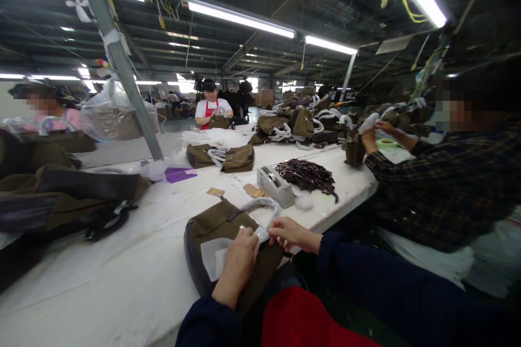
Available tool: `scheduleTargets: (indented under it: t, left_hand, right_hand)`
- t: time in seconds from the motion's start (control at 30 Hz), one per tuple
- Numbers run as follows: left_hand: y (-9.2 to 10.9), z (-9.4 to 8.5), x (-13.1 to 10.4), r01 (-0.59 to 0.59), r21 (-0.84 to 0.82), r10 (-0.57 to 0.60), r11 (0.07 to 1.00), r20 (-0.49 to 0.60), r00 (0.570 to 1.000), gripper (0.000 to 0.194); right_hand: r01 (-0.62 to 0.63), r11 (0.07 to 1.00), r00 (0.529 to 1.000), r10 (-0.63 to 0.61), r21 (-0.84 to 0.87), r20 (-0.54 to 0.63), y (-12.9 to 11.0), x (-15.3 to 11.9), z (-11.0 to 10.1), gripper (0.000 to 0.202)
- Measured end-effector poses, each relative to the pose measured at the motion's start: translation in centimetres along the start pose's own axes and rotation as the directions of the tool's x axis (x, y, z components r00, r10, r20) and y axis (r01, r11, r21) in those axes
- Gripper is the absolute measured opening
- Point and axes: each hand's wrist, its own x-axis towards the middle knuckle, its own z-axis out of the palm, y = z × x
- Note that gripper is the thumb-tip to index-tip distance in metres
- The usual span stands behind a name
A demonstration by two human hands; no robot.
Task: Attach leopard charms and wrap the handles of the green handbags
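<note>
An olive-green bag (211, 222) with dark trim lies at the near edge of the white table (134, 282). Its handle (262, 203) is wrapped in whitish film and arches up behind my hands. My left hand (240, 260) rests over the bag, its fingers closed on the wrapped base of the handle. Just right of it, my right hand (291, 233) pinches the same white wrapping between thumb and fingertips. A piece of white sheet (214, 257) lies on the bag beside my left wrist.
Behind the bag stand a grey tape dispenser (275, 187) and a pile of dark braided straps (307, 173). Two bags (238, 158) lie farther back, with a large bag heap (301, 122) beyond. More bags (73, 195) are at left. A person in plaid (443, 173) works at right.
</note>
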Motion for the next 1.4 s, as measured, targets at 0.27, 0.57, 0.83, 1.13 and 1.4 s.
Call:
scheduleTargets:
  t: [0.27, 0.57, 0.83, 1.13, 1.4]
  left_hand:
    - [-0.2, 0.0, 0.1, -0.015, -0.036, 0.015, 0.999, -0.001, 1.000, 0.024]
    - [-0.4, -0.3, 0.2, 0.004, -0.106, -0.004, 0.994, -0.001, 1.000, 0.022]
    - [-0.3, -0.5, 0.7, 0.024, -0.111, -0.023, 0.994, 0.009, 1.000, 0.023]
    - [-0.2, -0.4, 0.9, 0.048, -0.065, -0.048, 0.997, -0.009, 0.999, 0.024]
    - [0.2, -0.7, 0.5, 0.030, -0.098, -0.032, 0.995, -0.018, 0.999, 0.016]
  right_hand:
    - [0.459, 0.660, 0.851, -0.518, -0.594, 0.081, -1.6, 1.2, -1.5, 0.024]
    - [0.585, 0.403, 0.787, -0.492, -0.704, 0.372, -1.5, 2.6, -1.6, 0.017]
    - [0.534, 0.358, 0.776, -0.566, -0.766, 0.277, -0.2, 2.2, -0.7, 0.023]
    - [0.571, 0.319, 0.702, -0.668, -0.756, 0.248, 0.1, 3.0, 1.0, 0.025]
    - [0.580, 0.556, 0.734, -0.674, -0.596, 0.086, 1.5, 2.0, 0.3, 0.047]
